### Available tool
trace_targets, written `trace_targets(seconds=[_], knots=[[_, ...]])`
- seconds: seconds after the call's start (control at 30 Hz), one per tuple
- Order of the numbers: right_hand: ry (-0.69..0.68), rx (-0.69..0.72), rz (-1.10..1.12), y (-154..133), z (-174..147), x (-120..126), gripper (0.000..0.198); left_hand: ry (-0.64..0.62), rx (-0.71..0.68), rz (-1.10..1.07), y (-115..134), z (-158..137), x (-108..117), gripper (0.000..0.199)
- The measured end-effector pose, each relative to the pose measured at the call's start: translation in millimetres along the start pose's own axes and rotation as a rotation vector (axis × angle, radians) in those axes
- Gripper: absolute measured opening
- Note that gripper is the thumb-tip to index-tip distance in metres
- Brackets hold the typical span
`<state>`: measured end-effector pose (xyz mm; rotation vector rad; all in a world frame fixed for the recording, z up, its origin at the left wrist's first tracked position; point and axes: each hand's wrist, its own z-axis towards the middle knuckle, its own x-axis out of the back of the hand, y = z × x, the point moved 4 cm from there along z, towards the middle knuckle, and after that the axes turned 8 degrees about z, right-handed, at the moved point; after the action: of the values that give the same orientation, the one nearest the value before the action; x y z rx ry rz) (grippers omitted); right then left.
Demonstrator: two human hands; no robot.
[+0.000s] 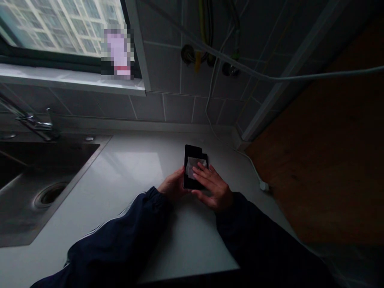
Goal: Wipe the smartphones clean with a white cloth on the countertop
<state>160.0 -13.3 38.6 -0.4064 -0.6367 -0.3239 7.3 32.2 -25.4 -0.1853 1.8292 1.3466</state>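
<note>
My left hand [173,184] grips the lower left edge of a black phone-like slab [192,151], whose upper right corner has a step in its outline. On its dark face lies a thin, pale square, like a wipe or small cloth [191,163]. My right hand [214,187] rests over it with fingers spread and stretched out, their tips touching the pale square. The right thumb is near the slab's bottom edge. Most of my left fingers are hidden beneath the slab, which is just above or on the white countertop [132,216]; I cannot tell which.
To the left is a steel sink [18,212] with a faucet [36,122]. A tiled wall [177,108] and a window stand behind. A white cable [270,78] crosses above, and a plug [264,186] lies at right by a brown wooden panel [324,168].
</note>
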Motion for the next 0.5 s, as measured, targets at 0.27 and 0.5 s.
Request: trace_targets(seconds=[0.27,0.5], knots=[[-0.028,0.037,-0.011,-5,-2,-7,0.071,-0.058,-0.016,-0.035,6,1,-7,0.053],[-0.053,-0.067,-0.051,1,-6,-12,0.068,-0.034,-0.108,0.041,3,4,-7,0.064]])
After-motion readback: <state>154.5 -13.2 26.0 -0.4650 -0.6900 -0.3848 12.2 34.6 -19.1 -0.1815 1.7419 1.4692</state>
